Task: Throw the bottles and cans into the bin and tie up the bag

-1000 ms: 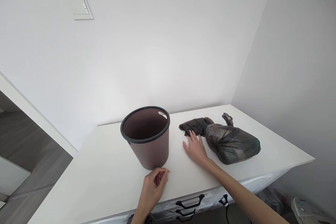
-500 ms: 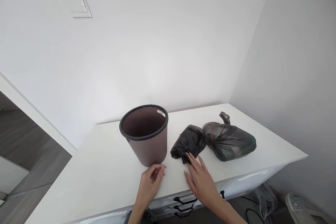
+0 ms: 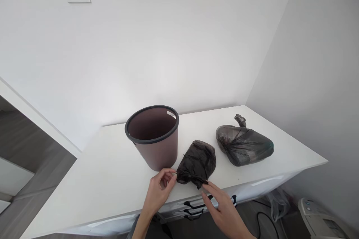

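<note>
"What do you see first, at the left?"

"A brown bin (image 3: pixel 164 153) stands upright on the white top (image 3: pixel 98 179). Its dark rim (image 3: pixel 153 141) is bare, with no bag folded around it."

"And the hands, are they together?"

"They are apart. The left hand (image 3: pixel 158 191) is near the foot of the bin, and its fingertips are close together at the left corner of the loose black bag (image 3: pixel 198 160). I cannot tell if the film is between them."

"Where exactly is this bag?"

"It lies crumpled on the top, between the bin and the filled bag. The right hand (image 3: pixel 224 207) touches its front edge; whether the fingers pinch it, I cannot tell."

"How far is the work, in your opinion?"

"I would judge it is at an early point. Both hands have reached the loose bag, but it is not yet spread, and I see no open mouth."

"And at the right?"

"The filled bag (image 3: pixel 248 147) lies on its side, gathered into folds, well apart from both hands."
</note>
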A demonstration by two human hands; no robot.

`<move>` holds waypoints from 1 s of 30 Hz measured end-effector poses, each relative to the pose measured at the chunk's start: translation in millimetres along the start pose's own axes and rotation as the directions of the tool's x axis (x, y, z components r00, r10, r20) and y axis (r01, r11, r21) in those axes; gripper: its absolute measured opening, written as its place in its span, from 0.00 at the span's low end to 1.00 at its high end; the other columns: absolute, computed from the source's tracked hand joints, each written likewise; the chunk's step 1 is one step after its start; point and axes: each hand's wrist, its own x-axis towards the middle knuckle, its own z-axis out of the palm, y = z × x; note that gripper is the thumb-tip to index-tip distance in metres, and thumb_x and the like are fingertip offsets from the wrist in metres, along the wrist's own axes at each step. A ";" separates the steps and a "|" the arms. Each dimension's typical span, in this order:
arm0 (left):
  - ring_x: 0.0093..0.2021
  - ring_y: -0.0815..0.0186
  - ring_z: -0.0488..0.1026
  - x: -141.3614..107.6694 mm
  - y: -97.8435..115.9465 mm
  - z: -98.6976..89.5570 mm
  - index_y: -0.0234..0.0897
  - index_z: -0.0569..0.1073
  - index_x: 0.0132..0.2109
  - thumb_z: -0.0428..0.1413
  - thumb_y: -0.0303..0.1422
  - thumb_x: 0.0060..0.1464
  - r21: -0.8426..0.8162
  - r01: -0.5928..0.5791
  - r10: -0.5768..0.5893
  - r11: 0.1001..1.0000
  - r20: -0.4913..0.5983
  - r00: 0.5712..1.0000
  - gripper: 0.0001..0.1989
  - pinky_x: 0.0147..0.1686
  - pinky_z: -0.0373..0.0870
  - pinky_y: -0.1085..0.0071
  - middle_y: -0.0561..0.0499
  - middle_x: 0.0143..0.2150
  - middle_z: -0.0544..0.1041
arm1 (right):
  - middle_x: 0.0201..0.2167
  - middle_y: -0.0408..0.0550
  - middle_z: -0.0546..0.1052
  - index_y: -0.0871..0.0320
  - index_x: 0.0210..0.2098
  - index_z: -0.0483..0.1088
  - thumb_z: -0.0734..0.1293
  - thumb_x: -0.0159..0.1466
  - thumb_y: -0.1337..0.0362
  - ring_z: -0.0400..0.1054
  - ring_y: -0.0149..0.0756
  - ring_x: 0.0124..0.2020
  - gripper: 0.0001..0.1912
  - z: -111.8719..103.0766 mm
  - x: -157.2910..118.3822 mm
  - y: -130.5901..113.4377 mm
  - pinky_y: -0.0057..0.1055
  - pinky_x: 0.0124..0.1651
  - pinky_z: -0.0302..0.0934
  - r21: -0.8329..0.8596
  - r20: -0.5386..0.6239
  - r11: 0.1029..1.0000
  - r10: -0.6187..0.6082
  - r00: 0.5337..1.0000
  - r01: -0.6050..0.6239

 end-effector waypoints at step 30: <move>0.44 0.58 0.78 -36.9 87.5 9.1 0.42 0.80 0.47 0.57 0.45 0.64 -0.058 0.009 -0.009 0.998 0.009 1.000 0.14 0.45 0.73 0.69 0.51 0.44 0.83 | 0.66 0.52 0.72 0.43 0.71 0.63 0.57 0.72 0.45 0.74 0.56 0.56 0.30 -62.1 -38.3 -59.8 0.45 0.38 0.77 0.642 -0.119 0.764 0.013 0.993 0.067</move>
